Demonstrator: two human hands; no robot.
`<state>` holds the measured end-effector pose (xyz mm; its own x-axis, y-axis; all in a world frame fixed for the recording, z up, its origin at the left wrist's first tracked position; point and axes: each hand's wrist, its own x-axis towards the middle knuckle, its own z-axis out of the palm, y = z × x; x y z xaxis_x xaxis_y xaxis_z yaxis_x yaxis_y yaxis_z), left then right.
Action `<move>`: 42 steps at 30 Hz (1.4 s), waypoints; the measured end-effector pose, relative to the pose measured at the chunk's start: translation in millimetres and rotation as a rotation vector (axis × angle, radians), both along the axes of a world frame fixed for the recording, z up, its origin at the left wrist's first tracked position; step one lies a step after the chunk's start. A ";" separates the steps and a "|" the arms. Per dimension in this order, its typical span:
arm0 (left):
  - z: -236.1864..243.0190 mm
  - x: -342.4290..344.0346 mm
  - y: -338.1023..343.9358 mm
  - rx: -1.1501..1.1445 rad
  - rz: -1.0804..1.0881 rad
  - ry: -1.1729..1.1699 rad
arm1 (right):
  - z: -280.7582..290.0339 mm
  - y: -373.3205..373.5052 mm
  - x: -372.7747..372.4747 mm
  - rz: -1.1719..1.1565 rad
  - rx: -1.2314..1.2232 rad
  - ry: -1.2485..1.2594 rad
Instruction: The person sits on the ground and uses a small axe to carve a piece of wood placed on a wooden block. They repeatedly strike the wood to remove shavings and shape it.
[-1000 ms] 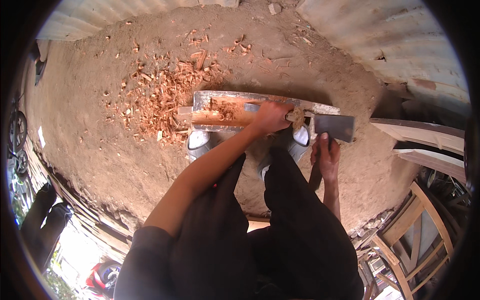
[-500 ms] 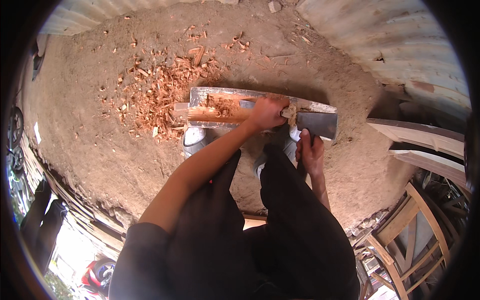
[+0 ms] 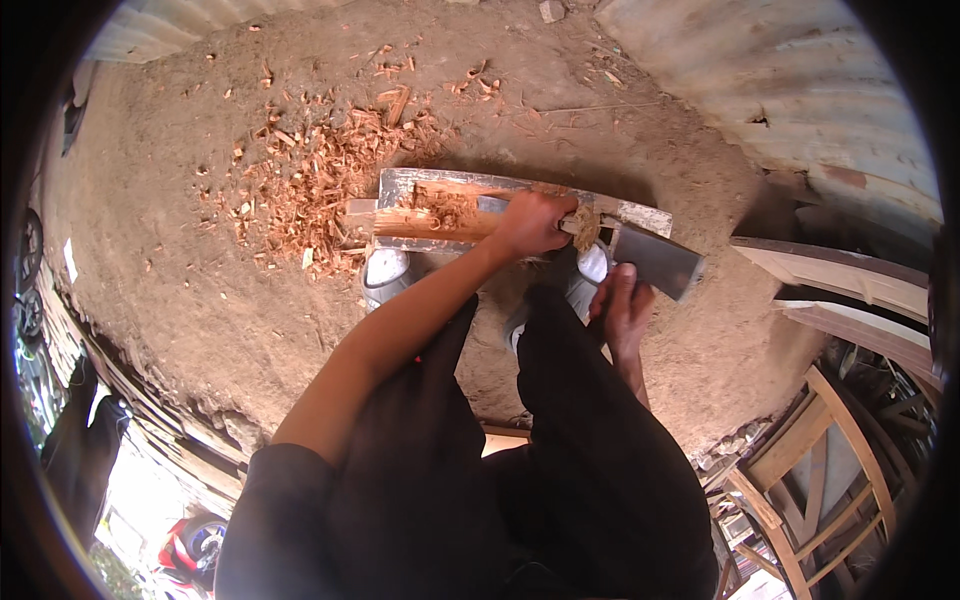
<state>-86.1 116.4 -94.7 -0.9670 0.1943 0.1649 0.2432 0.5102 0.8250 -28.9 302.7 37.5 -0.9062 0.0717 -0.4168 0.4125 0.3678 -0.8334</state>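
My left hand (image 3: 537,222) is wrapped round a chisel, whose flat metal blade (image 3: 491,204) points left over a reddish wooden workpiece (image 3: 430,226). The chisel's frayed handle end (image 3: 587,228) sticks out to the right of the fist. In my right hand (image 3: 625,305) is a cleaver by its handle; its broad dark rectangular blade (image 3: 658,261) is tilted, a short gap to the right of the chisel's end. Beneath the work lies a worn plank bench (image 3: 645,216) with flaking paint. Loose chips sit in the hollow of the workpiece.
Reddish wood shavings (image 3: 335,185) litter the dirt floor to the left. My shoes (image 3: 386,275) stand against the bench's near side. Corrugated metal sheeting (image 3: 800,90) is at the far right, with stacked boards (image 3: 835,275) and a wooden chair frame (image 3: 830,470) nearer.
The cleaver has swung right and turned, its blade drawing away from the chisel's frayed end. My left hand and the chisel stay nearly in place.
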 end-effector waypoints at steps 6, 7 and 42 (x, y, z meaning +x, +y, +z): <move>3.2 1.3 -3.4 -0.019 -0.009 -0.009 | 17.7 16.7 -22.4 0.091 0.051 -0.053; 2.4 2.5 -2.6 -0.011 -0.003 0.001 | 12.3 17.5 -15.8 0.088 0.042 -0.041; 6.8 1.6 -5.4 -0.077 -0.049 -0.035 | 4.6 14.1 -19.8 0.081 0.065 -0.145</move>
